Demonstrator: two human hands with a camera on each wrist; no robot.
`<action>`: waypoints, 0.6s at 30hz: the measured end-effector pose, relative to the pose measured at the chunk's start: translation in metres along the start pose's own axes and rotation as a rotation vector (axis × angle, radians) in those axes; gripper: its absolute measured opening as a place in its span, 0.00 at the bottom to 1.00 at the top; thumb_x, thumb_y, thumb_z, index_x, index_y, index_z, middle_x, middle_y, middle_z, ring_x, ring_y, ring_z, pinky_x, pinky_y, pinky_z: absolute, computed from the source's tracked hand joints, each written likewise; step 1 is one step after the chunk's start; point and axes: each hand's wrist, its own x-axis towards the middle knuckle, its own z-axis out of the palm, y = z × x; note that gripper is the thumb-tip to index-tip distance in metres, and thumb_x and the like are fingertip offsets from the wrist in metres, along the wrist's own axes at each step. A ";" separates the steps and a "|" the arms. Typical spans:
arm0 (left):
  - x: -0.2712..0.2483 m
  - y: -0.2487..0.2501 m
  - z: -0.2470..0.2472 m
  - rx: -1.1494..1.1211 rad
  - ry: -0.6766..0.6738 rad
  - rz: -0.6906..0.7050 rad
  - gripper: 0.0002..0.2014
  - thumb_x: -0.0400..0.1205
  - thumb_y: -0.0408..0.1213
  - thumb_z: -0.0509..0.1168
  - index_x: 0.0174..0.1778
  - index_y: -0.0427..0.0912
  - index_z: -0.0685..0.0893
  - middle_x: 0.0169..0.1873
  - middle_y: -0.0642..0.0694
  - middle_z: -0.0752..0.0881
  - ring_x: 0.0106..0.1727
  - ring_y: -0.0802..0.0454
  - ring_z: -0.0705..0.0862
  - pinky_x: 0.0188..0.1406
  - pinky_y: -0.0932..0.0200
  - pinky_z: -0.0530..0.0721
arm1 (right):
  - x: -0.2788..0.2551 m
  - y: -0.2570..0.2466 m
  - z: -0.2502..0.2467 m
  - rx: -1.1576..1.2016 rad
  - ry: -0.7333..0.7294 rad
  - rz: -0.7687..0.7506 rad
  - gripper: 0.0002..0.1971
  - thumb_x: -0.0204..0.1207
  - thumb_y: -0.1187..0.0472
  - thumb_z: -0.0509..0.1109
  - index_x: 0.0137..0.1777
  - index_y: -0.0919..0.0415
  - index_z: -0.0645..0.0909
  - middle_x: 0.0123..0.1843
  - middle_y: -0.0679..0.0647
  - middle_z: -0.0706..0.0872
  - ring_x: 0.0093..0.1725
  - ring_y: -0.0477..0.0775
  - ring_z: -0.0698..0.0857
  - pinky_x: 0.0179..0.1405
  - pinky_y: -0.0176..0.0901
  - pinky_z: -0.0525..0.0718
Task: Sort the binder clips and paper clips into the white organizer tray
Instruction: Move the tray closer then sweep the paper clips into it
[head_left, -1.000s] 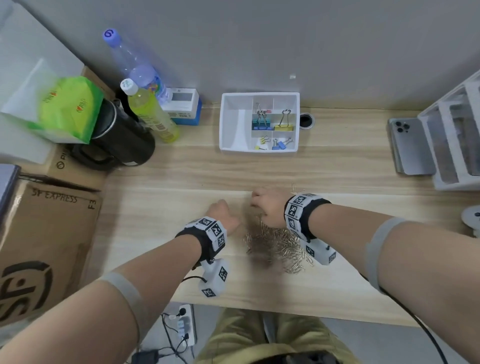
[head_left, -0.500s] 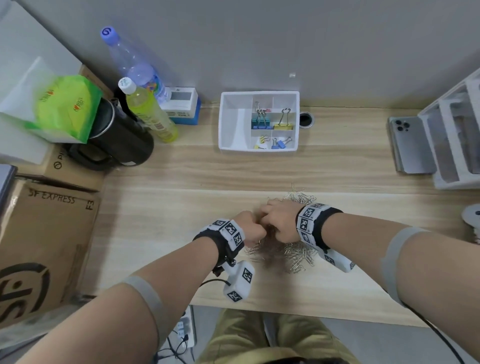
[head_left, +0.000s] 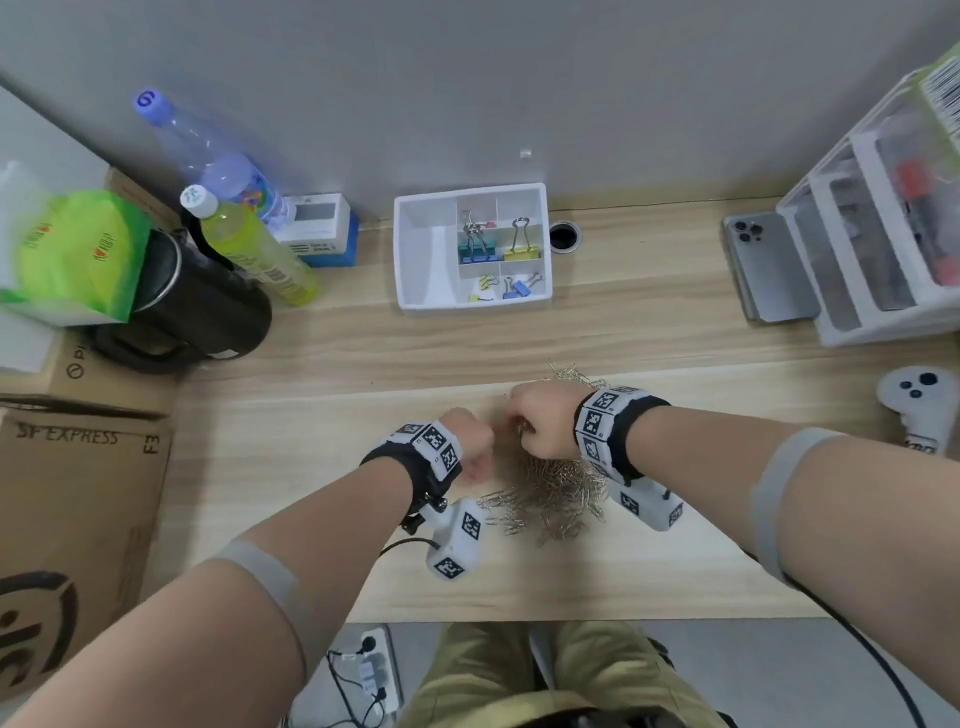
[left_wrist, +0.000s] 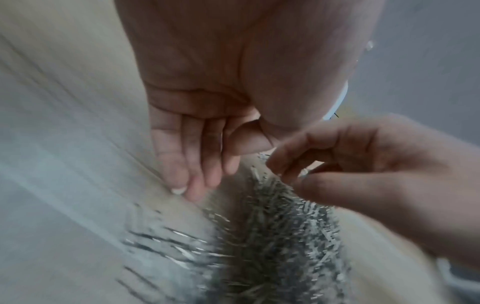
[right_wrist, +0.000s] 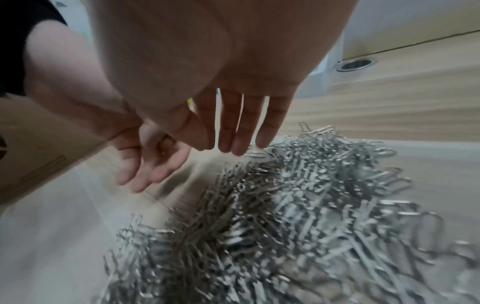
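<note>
The paper-clip pile (head_left: 550, 493) lay on the tabletop (head_left: 311, 467) directly under my right hand (head_left: 543, 428), whose fingers (left_wrist: 285, 164) pinched one clip (left_wrist: 303, 172). My left hand (head_left: 470, 441) hung loose-fingered at the pile's left edge. I couldn't tell whether it held anything.

**Desk:** What does the arm entering my feed at seven o'clock wear?

**Operator:** I see a left cuff (head_left: 415, 452), black, behind the left hand (head_left: 470, 441), ringed with white blocks printed with black square codes. A white left pod (head_left: 457, 540), coded too, hangs from a dark screwed bracket and trails a black left cable (head_left: 405, 545). A left grey band (head_left: 270, 577) circles the forearm.

**Desk:** And at four o'clock?

**Operator:** Matching kit behind the right hand (head_left: 540, 426): right cuff (head_left: 618, 436), right pod (head_left: 649, 501), right grey band (head_left: 784, 483), black right cable (head_left: 883, 670). Olive trousers (head_left: 519, 675) at six o'clock.
</note>
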 end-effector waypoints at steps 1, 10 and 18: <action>-0.002 -0.007 -0.004 0.075 -0.013 -0.054 0.12 0.83 0.28 0.58 0.46 0.27 0.86 0.32 0.37 0.88 0.32 0.42 0.88 0.34 0.55 0.89 | 0.003 -0.004 -0.001 0.025 -0.017 0.017 0.14 0.72 0.60 0.63 0.55 0.55 0.84 0.51 0.51 0.86 0.49 0.56 0.84 0.47 0.47 0.84; 0.000 -0.038 0.017 0.176 -0.353 -0.233 0.08 0.81 0.29 0.59 0.36 0.33 0.77 0.27 0.42 0.81 0.25 0.51 0.80 0.25 0.63 0.79 | 0.010 -0.017 0.012 0.063 -0.089 0.073 0.16 0.71 0.59 0.62 0.56 0.52 0.85 0.52 0.52 0.89 0.49 0.58 0.87 0.52 0.51 0.88; 0.007 0.002 0.045 -0.081 -0.396 -0.014 0.14 0.83 0.29 0.60 0.58 0.22 0.83 0.56 0.31 0.89 0.55 0.43 0.91 0.62 0.47 0.87 | -0.018 0.012 0.018 0.130 -0.041 0.135 0.14 0.71 0.62 0.62 0.52 0.56 0.87 0.41 0.52 0.89 0.43 0.56 0.87 0.47 0.50 0.89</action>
